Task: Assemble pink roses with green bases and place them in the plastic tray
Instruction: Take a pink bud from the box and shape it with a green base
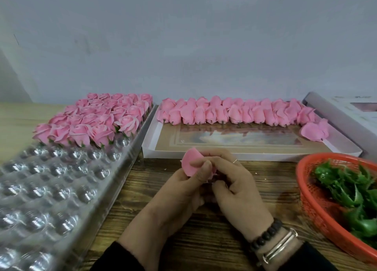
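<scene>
Wood-grain table [204, 240] runs up to a plain pale wall [183, 36] at its far edge. Along the left edge lies the clear plastic tray [51, 189], a long sheet of round dimples reaching from the near left corner toward the far side. Its far rows are filled with finished roses [98, 117], pink heads up with bits of green showing beneath them; the nearer dimples hold nothing.

Just right of the tray, against the far edge, sits a shallow white cardboard box [244, 151]. A row of pink rose heads [234, 112] without bases lies along its back wall, stub ends pointing toward the person, and one loose rose head [315, 131] lies apart at the right end.

Near the middle of the table, both hands meet over the wood. The left hand [183, 189] has thumb and fingers curled round a pink rose [192, 162], whose petals stick out above the thumb. The right hand [234, 189] touches it from the other side, fingers curled in against the flower's lower part; whether a base sits between them cannot be told. Its wrist wears a dark bead bracelet [265, 235] and a silver bangle [281, 246].

At the right edge stands a red mesh basket [314, 199] holding green bases [350, 189]. Behind it, at the far right corner, lies a pale box lid [336, 111].
</scene>
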